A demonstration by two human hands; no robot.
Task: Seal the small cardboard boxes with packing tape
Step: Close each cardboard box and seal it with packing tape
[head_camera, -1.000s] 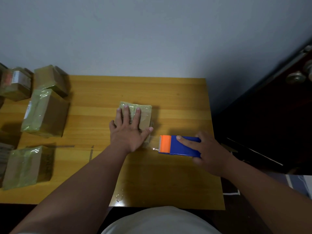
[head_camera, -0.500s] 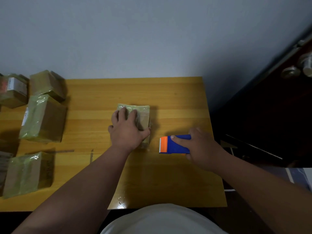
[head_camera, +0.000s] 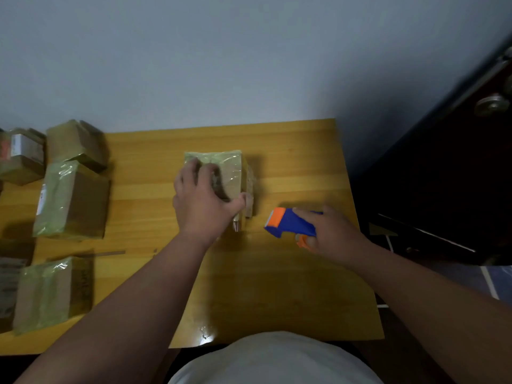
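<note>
Centrally, left hand (head_camera: 202, 206) grips glossy taped cardboard box (head_camera: 225, 173); right hand (head_camera: 332, 234) holds blue-orange dispenser (head_camera: 289, 224).

Head-worn view, steeply down, close

blue-orange tape dispenser (head_camera: 291, 224), yellow wooden table (head_camera: 291, 167)

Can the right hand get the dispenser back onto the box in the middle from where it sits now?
Probably yes. The right hand holds the tape dispenser just right of the box, with only bare table between. The left hand covers the box's left part.
</note>
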